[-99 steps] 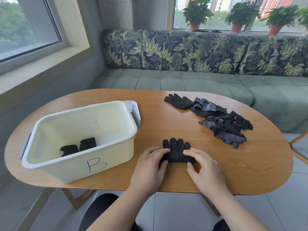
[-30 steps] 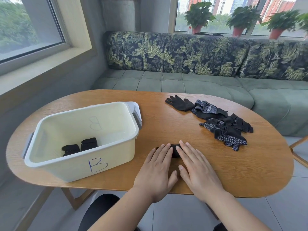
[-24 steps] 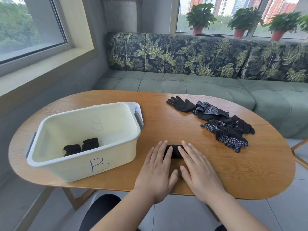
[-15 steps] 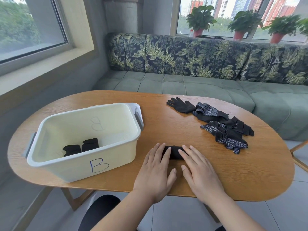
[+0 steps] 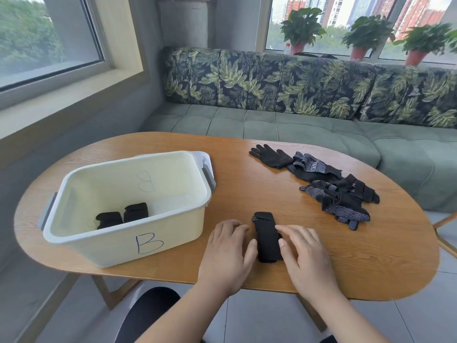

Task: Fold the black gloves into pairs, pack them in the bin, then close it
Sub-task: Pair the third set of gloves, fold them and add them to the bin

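A folded black glove bundle [image 5: 267, 237] lies lengthwise on the wooden table [image 5: 371, 256] near the front edge. My left hand [image 5: 228, 253] rests flat on the table at its left side, thumb touching the bundle. My right hand [image 5: 305, 254] lies at its right side with fingertips and thumb against it. Neither hand grips it. A cream bin [image 5: 123, 243] marked "B" stands to the left, open, with two folded glove bundles [image 5: 122, 215] on its bottom. A heap of loose black gloves [image 5: 329, 189] lies at the right rear of the table.
The bin's lid [image 5: 206, 160] peeks out behind the bin's right end. A green sofa [image 5: 296, 125] with leaf-print cushions runs behind the table. Potted plants [image 5: 303, 29] stand on the window sill. A wooden chair leg [image 5: 445, 229] shows at the right edge.
Both hands slid apart and back off the glove, which they had been pressing flat. The bundle now shows as a narrow folded strip between them.
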